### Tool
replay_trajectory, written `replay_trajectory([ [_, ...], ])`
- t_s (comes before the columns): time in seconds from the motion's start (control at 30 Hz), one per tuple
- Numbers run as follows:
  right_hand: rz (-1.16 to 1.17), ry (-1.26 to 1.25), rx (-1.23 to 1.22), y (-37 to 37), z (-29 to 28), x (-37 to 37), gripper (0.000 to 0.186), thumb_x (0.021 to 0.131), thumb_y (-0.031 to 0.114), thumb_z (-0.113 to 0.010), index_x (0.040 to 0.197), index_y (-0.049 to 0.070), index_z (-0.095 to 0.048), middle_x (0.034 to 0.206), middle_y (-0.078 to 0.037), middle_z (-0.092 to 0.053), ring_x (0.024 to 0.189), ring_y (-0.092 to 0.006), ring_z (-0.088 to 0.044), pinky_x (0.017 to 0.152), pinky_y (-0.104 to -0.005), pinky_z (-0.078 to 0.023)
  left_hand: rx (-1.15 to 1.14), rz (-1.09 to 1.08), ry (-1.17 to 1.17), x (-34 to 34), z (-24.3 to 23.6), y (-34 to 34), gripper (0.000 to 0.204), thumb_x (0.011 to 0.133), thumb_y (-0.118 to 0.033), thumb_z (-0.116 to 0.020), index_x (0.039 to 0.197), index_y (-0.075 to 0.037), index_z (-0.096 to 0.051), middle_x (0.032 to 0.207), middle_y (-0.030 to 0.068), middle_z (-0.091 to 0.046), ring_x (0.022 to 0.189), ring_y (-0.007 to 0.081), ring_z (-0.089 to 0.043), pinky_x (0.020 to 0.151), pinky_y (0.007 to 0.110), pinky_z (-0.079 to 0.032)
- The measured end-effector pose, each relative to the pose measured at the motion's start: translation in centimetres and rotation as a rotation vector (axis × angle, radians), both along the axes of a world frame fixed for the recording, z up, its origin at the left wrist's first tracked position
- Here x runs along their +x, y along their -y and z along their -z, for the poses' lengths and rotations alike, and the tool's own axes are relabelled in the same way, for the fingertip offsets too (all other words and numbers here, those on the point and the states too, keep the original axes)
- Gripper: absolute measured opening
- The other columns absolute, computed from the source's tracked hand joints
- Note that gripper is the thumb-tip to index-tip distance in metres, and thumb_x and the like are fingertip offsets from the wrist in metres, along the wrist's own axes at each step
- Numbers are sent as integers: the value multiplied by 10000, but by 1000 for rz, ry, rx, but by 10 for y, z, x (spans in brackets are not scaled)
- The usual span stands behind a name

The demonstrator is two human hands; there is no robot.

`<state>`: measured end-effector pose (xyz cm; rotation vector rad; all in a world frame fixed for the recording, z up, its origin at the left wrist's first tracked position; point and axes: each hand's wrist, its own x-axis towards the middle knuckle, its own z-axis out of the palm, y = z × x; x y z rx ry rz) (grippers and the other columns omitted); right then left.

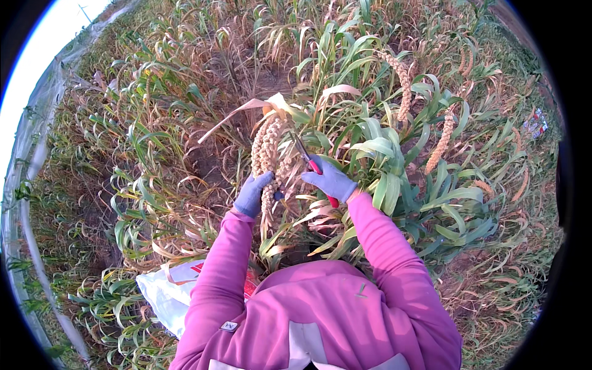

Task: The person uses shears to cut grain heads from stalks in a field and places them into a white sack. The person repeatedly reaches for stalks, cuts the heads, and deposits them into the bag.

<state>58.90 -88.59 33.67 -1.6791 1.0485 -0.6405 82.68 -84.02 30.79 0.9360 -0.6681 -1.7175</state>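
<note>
Pale, lumpy millet seed heads (264, 146) hang in a bunch at the centre, with dry leaves at their top. My left hand (251, 193) in a blue-grey glove is closed around the lower part of the bunch. Just to its right my right hand (328, 180), gloved alike, grips red-handled shears (316, 165), their dark blades angled up toward the stalks beside the top of the bunch. Whether the blades touch a stem I cannot tell. The tips of my left fingers are partly hidden by the seed heads.
More millet heads (404, 89) droop among green and dried leaves at the right. A white bag with red print (161, 288) lies by my left forearm. Pale netting (34, 259) runs along the left edge. A small colourful wrapper (535, 123) sits far right.
</note>
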Motion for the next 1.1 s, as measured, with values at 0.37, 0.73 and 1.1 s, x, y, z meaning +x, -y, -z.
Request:
replay_trajectory([
  [0.37,-82,-51,325,-11,35,-2,404,875,383,-618,1090,43,-588,866,-35,-588,801,-135,-518,761,-294,-434,18,-171,-52,-3,17,-49,279,918,-204,-544,1088,17,-566,849,138,-666,756,232,-662,682,332,-552],
  [0.73,-196,67,500,-21,30,23,342,862,327,-630,1080,66,-600,917,-18,-606,849,-115,-551,805,-263,-428,100,-44,78,13,57,-93,275,919,-206,-539,1090,7,-578,872,125,-664,688,214,-656,601,317,-546],
  [1.1,-312,39,623,-14,33,20,278,858,309,-624,964,54,-597,852,-32,-609,774,-122,-571,750,-259,-456,138,-49,165,33,113,-95,349,876,-140,-605,1192,6,-584,1085,61,-650,928,153,-620,836,295,-497],
])
